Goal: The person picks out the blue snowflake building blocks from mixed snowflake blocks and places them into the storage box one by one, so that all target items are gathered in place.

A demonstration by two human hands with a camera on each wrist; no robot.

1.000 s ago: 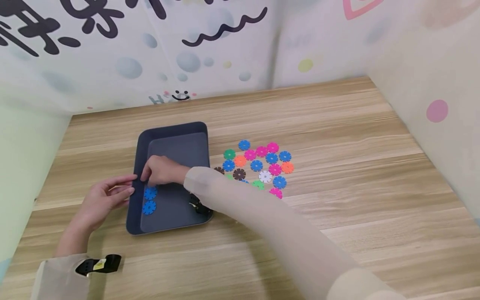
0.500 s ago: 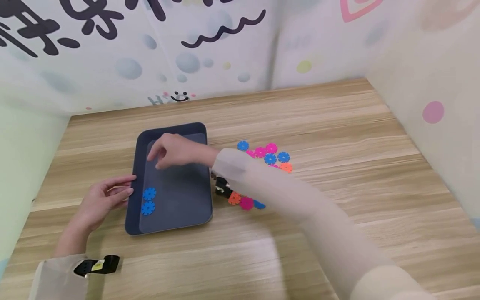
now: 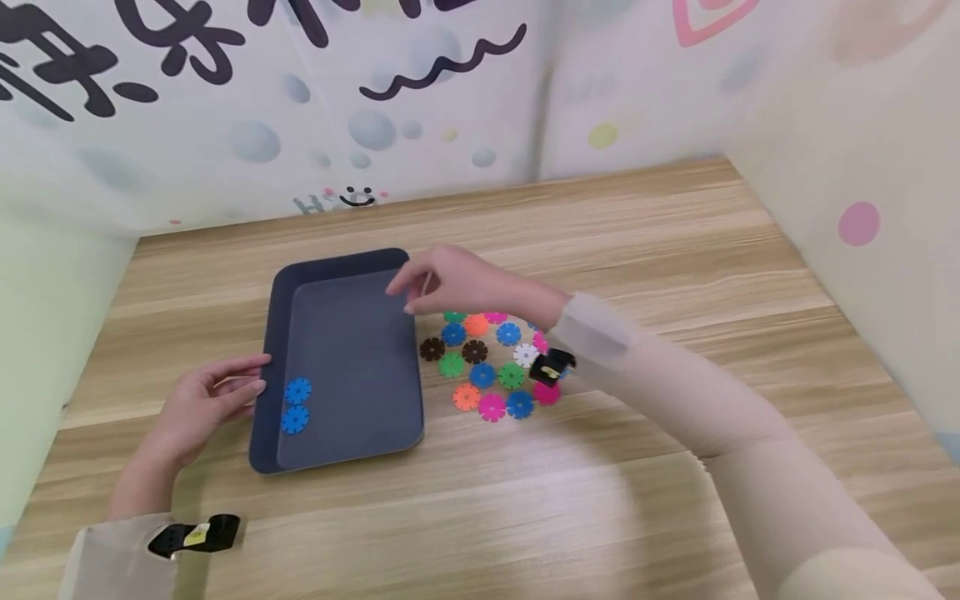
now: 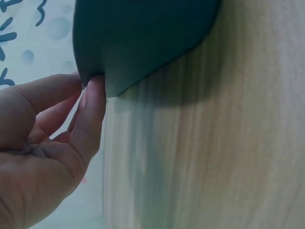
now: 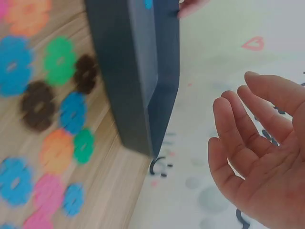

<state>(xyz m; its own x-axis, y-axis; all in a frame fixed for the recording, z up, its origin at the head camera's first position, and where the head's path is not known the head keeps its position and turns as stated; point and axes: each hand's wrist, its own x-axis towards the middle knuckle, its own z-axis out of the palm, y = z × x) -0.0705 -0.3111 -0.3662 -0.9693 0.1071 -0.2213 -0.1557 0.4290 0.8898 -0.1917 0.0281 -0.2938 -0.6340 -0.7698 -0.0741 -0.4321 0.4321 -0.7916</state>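
My left hand (image 3: 204, 407) holds the left side of the dark grey rectangular tray (image 3: 347, 375). In the left wrist view, the thumb (image 4: 90, 117) and fingers come together at the tray's edge. Two blue notched discs (image 3: 297, 405) lie in the tray, along its left side. My right hand (image 3: 457, 282) hovers over the tray's right rim, between the tray and a group of loose discs. The right wrist view shows its fingers (image 5: 228, 121) loosely bent and apart, with nothing held. My right forearm and hand hide some of the discs behind them.
Loose notched discs in blue, green (image 3: 451, 364), orange (image 3: 467, 397), pink (image 3: 492, 407), brown (image 3: 475, 352) and white (image 3: 526, 355) lie right of the tray on the wooden table (image 3: 675, 242). Printed walls (image 3: 450, 108) border the table.
My right hand has lifted away from the tray's left side and swung right towards the loose discs. The left hand stays at the tray, and the two blue discs keep their places.
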